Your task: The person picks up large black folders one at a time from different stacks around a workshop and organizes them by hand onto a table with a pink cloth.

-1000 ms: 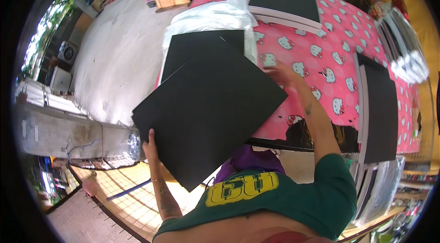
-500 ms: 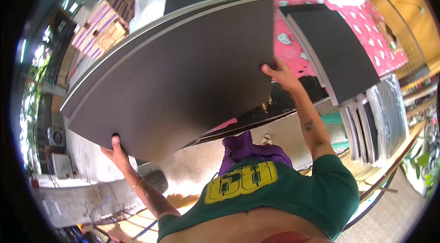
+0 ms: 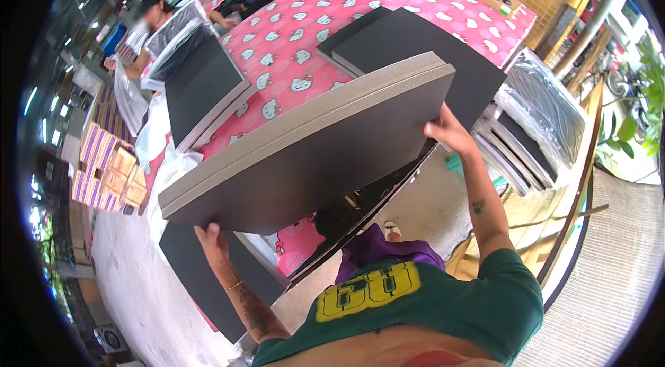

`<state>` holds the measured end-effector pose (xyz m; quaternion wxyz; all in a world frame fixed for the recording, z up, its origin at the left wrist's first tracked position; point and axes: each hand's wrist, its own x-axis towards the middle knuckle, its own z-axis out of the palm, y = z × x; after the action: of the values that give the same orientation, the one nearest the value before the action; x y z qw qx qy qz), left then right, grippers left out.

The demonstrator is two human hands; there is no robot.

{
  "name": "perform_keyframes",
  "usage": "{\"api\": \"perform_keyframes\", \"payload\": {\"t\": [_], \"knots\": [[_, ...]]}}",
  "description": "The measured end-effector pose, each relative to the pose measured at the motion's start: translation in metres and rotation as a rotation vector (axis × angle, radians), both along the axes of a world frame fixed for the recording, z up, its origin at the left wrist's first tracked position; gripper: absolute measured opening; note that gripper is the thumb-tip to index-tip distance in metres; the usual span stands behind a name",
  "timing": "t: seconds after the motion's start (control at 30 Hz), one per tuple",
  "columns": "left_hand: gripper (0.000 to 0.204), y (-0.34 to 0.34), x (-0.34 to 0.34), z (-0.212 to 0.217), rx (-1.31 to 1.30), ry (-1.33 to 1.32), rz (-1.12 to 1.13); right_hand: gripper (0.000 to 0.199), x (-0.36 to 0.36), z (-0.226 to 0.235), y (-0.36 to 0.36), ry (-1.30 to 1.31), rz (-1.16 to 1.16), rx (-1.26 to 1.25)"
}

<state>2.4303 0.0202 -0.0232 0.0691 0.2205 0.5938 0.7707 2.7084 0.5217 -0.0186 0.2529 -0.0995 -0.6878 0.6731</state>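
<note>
Two flat dark panels (image 3: 312,166) with pale grey edges lie face to face, tilted up above the near side of a pink-covered table (image 3: 332,10). My left hand (image 3: 213,241) is closed on their lower left end, thumb against the dark face. At the right end my right hand (image 3: 449,133) grips the short side, thumb in front and fingers mostly hidden behind. Below, beside my left forearm, lies another dark panel (image 3: 190,277). More dark panels (image 3: 429,41) rest on the table beyond my right hand.
At the table's left is a stack of dark panels (image 3: 201,86), partly in clear plastic. A person (image 3: 156,17) stands beyond it. Plastic-wrapped panels (image 3: 544,104) stand upright at the right. Striped cartons (image 3: 107,166) are piled at the far left.
The held panels have tipped and moved right and down, so their pale top edges now show. My view has turned, bringing more table and a person into sight. Both hands keep their grip.
</note>
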Motion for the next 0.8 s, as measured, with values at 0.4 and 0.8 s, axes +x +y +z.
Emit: {"api": "perform_keyframes", "payload": {"t": [0.4,0.8], "knots": [[0.082,-0.038,-0.045,0.000,0.183,-0.188,-0.054,0.099,-0.025,0.077,-0.014,0.267,-0.025,0.000],[0.089,-0.019,-0.031,0.030,0.012,0.070,0.034,0.100,-0.019,0.098,-0.017,0.294,-0.098,0.132]]}}
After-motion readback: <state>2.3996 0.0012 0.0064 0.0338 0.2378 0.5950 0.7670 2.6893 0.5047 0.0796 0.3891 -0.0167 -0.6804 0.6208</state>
